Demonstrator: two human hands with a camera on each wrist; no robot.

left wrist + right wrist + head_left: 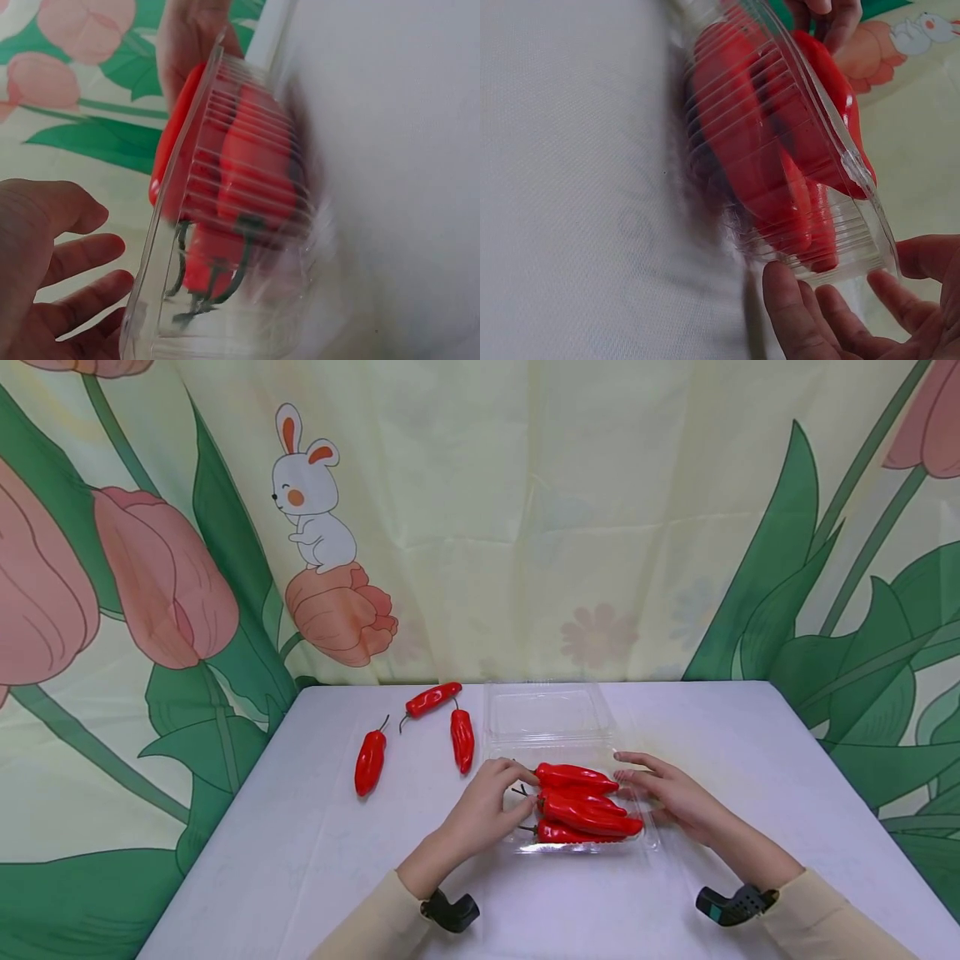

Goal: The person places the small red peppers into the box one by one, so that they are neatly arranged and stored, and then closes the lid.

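The clear plastic container [570,848] serves as the reference for all positions. It stands on the white-covered surface [750,735], with its hinged lid [547,714] folded open and lying flat on the container's far side.

Contents: at least four red peppers [588,814] lie lengthwise inside the container, stacked, with their dark stems directed toward its left end. In both wrist views, the uppermost pepper projects above the container's rim.

Loose items: three further red peppers [371,762] rest on the surface to the left of the container. Two lie nearer its lid; the third is farther left.

Left hand [491,802]: positioned at the container's left end, beside the stems. The fingers are relaxed and spread, with nothing gripped.

Right hand [678,802]: positioned at the container's right end. The fingers are extended and spread about the end wall, not clenched; firm contact cannot be determined.

A printed curtain [600,543] hangs beyond the container.
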